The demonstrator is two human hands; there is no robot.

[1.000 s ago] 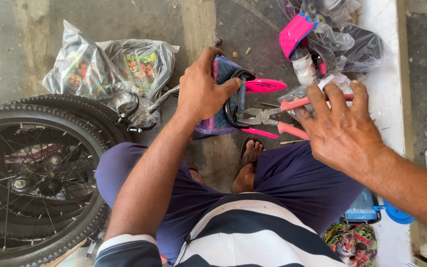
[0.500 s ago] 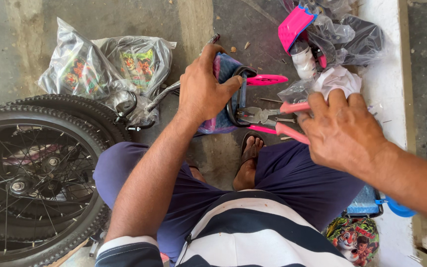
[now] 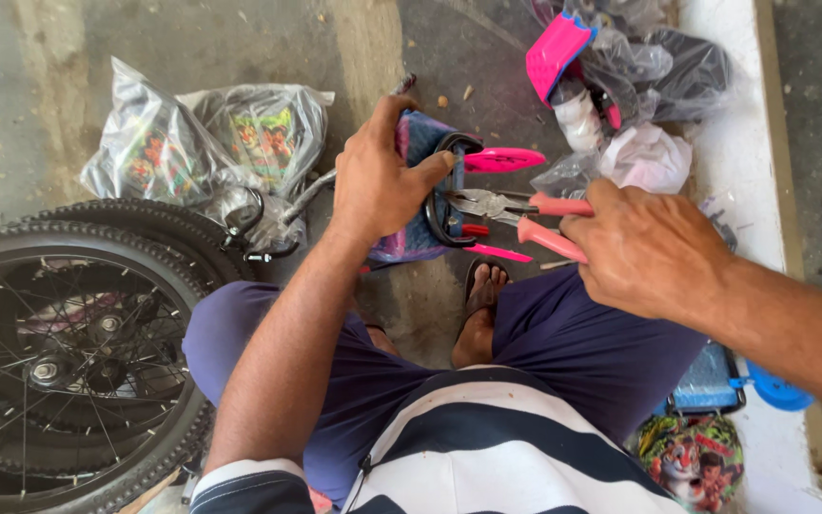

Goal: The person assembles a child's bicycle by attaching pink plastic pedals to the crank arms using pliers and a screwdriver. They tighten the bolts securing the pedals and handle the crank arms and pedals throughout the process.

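Left hand [image 3: 380, 181] wrapped over the top of a small blue-and-pink bicycle part [image 3: 420, 195], thumb stretched out along its black curved frame [image 3: 441, 205], fingers curled down the far side. Right hand [image 3: 649, 249] closed around the pink handles of a pair of pliers [image 3: 516, 214], metal nose pointing toward the left hand and meeting the black frame just past its thumb; whether the nose actually bites on anything, cannot tell. Pink plastic blade [image 3: 504, 159] sticking out just beyond the pliers, on the far side from the right hand. Clear bags of parts [image 3: 620, 86] heaped above the right hand, a pink piece [image 3: 556, 49] topmost, crumpled white wrapping [image 3: 647, 157] right beside the knuckles. Two more printed plastic bags [image 3: 206, 148] lying on the concrete floor [image 3: 40, 86] out beyond the left hand. Spoked bicycle wheel with knobbly tyre [image 3: 59, 352] resting beside the left forearm. Sandalled foot [image 3: 483, 305] below both hands, between the knees.
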